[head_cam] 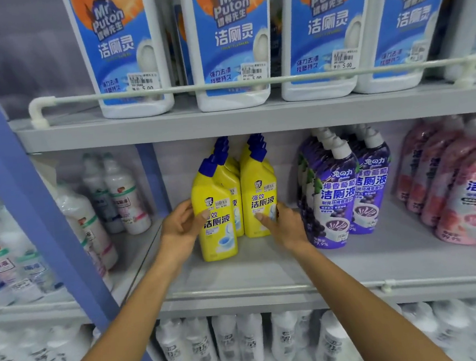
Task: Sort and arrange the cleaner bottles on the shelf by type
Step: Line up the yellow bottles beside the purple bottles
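Note:
Two rows of yellow cleaner bottles with blue caps stand on the middle shelf (268, 267). My left hand (181, 225) grips the front left yellow bottle (215, 211), thumb across its label. My right hand (283, 225) holds the lower right side of the front right yellow bottle (257, 196), thumb on its label. More yellow bottles stand behind these two. To the right stand purple cleaner bottles (334, 197) with white caps, then pink cleaner bottles (464, 190) at the far right.
Large white bottles with blue labels (232, 44) fill the upper shelf behind a white rail (164, 90). A blue upright post (29, 200) divides off a left bay of white bottles (122, 197). White bottles (229, 344) line the bottom shelf.

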Motion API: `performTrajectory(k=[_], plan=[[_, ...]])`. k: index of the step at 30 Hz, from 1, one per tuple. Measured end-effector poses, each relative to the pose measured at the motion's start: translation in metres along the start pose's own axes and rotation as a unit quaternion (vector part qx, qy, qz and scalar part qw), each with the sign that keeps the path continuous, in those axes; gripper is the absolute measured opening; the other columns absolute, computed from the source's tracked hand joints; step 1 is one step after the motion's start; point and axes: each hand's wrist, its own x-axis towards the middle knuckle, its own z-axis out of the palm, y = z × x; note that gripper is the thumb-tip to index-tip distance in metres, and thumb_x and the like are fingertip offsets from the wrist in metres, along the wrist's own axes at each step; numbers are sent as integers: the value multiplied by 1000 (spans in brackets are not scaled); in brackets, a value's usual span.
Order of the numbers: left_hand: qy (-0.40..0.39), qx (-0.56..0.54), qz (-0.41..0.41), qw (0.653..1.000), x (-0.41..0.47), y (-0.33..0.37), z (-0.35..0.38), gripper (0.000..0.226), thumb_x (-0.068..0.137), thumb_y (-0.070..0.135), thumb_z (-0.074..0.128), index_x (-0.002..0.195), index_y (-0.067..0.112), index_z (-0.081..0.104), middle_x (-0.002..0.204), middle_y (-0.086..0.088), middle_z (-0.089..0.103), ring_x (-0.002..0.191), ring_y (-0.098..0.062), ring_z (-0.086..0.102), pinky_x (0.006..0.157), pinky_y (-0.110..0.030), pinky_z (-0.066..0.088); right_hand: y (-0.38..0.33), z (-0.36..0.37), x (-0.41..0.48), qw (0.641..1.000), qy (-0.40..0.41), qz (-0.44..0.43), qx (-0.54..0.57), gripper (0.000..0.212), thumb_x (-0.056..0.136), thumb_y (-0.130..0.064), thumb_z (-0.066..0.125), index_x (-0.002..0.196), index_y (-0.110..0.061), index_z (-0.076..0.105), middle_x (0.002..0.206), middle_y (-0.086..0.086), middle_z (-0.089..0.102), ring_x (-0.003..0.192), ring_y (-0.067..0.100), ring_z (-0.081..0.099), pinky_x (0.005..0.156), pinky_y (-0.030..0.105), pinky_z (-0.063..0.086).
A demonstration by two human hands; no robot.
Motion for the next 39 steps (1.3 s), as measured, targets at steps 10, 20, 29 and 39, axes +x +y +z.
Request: performTrajectory(k=[10,20,29,39], plan=[[12,20,-1,1000,7,-28,24,46,71,34,86,112,31,66,107,9,78,98,-16,75,80,-33,61,14,-8,0,998,-31,-18,46,31,104,-40,58,111,-13,72,100,-1,77,97,19,72,77,24,46],[-69,-60,-36,995,19,-27,36,39,91,14,71,124,29,55,106,14,77,97,-8,75,72,-20,58,-47,-24,48,937,46,107,328,73,92,-78,26,132,-27,60,136,5,64,122,19,60,117,38,39],[-103,-88,-55,989,36,-32,38,77,77,27,87,143,20,47,128,-3,71,115,-24,70,85,-34,61,-40,-3,66,901,3,139,410,58,102,-68,30,130,-28,63,112,5,76,105,24,73,102,42,56],[-128,-64,-36,989,48,-33,26,87,71,36,87,145,20,44,131,-3,69,117,-23,69,88,-35,60,-37,3,73,895,6,154,419,62,104,-66,27,129,-23,64,103,5,76,93,20,73,79,28,57]])
